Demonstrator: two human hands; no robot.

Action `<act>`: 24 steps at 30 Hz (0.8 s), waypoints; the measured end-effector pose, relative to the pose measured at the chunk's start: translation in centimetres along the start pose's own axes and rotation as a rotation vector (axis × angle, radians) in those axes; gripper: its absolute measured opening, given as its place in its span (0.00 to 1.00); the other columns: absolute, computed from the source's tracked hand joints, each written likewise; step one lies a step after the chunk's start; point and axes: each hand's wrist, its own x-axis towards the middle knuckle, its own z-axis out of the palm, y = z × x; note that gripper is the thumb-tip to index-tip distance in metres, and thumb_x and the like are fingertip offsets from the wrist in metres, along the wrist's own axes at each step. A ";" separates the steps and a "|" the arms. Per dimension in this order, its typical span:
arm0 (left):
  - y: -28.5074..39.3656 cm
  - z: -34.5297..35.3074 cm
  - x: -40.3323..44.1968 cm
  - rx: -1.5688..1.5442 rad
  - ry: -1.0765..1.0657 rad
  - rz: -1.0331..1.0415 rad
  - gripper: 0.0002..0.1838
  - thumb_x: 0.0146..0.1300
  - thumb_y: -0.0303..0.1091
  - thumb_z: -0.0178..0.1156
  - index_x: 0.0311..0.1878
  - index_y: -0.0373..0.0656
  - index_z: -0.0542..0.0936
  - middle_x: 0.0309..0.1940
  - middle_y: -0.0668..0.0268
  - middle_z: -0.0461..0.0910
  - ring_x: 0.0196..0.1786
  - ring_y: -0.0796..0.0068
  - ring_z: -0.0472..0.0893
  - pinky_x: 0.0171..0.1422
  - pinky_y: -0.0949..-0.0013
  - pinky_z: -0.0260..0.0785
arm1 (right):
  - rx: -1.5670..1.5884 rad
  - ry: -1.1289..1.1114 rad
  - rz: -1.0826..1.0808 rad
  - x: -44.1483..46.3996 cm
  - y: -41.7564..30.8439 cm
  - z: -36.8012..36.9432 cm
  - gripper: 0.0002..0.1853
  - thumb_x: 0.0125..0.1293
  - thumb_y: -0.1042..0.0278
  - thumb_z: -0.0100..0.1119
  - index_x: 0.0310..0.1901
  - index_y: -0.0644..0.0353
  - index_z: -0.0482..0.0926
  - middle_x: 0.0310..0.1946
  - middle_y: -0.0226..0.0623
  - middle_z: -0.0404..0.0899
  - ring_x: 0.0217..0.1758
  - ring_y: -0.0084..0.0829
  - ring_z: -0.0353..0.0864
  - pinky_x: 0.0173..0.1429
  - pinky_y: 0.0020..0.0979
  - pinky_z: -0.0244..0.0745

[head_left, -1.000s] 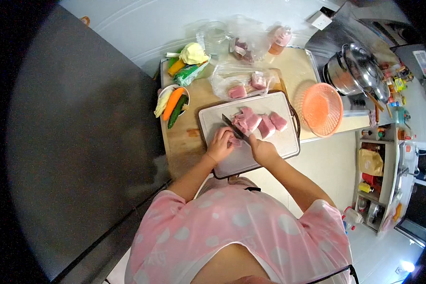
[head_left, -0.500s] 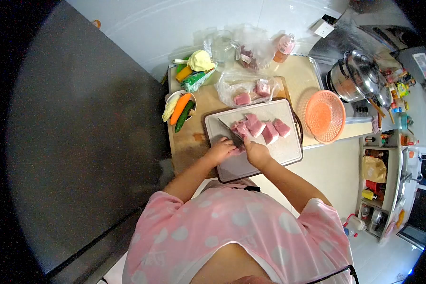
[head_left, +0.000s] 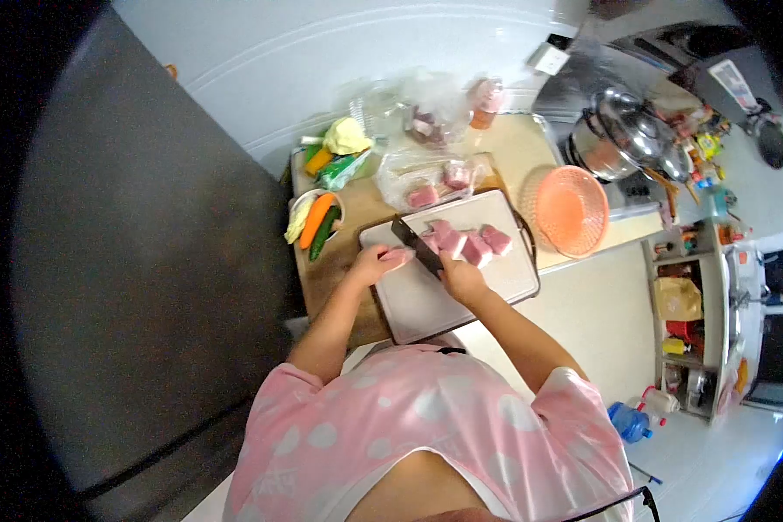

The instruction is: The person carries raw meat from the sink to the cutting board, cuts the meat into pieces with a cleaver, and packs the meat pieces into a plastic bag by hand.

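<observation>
My right hand [head_left: 461, 278] grips a kitchen knife [head_left: 416, 244], its broad dark blade slanting up and left over the cutting board [head_left: 431, 309]. At the board's left edge, my left hand [head_left: 370, 266] has its fingers closed on a piece of raw meat [head_left: 398, 257], which is apart from the blade. Several pink chunks of meat [head_left: 477, 250] lie right of the knife on the white board. Behind the board, a clear plastic bag [head_left: 396, 178] has two more meat pieces on it.
A bowl with a carrot [head_left: 317, 219] and a cucumber [head_left: 325, 233] stands left of the board. An orange plastic basket [head_left: 572, 211] is to the right, near a steel pot [head_left: 596, 143]. Bagged food and a bottle [head_left: 485, 103] stand along the wall.
My left hand has moved left and up with the piece of meat, away from the knife. More of the blade's flat side shows now. The whole view has shifted slightly.
</observation>
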 end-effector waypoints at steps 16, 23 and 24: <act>6.9 5.4 0.7 -0.431 0.030 0.101 0.19 0.57 0.44 0.67 0.41 0.37 0.79 0.31 0.71 0.78 0.31 0.83 0.73 0.34 0.77 0.65 | 0.761 0.534 0.528 -9.1 11.1 -14.2 0.29 0.54 0.76 0.55 0.62 0.59 0.67 0.35 0.45 0.75 0.20 0.32 0.76 0.26 0.32 0.75; 11.3 9.1 1.3 -0.482 0.094 -0.028 0.18 0.59 0.41 0.65 0.45 0.37 0.79 0.33 0.70 0.79 0.32 0.82 0.75 0.35 0.76 0.68 | 0.286 0.550 0.344 -8.9 19.2 -15.9 0.33 0.50 0.77 0.60 0.62 0.54 0.70 0.46 0.46 0.66 0.47 0.41 0.73 0.53 0.35 0.72; 12.1 9.6 1.4 -0.448 0.110 -0.022 0.18 0.59 0.40 0.65 0.45 0.37 0.79 0.34 0.69 0.79 0.33 0.82 0.75 0.35 0.76 0.68 | 0.281 0.500 0.357 -8.7 19.5 -16.3 0.33 0.50 0.76 0.60 0.62 0.54 0.70 0.45 0.47 0.66 0.49 0.42 0.72 0.56 0.36 0.70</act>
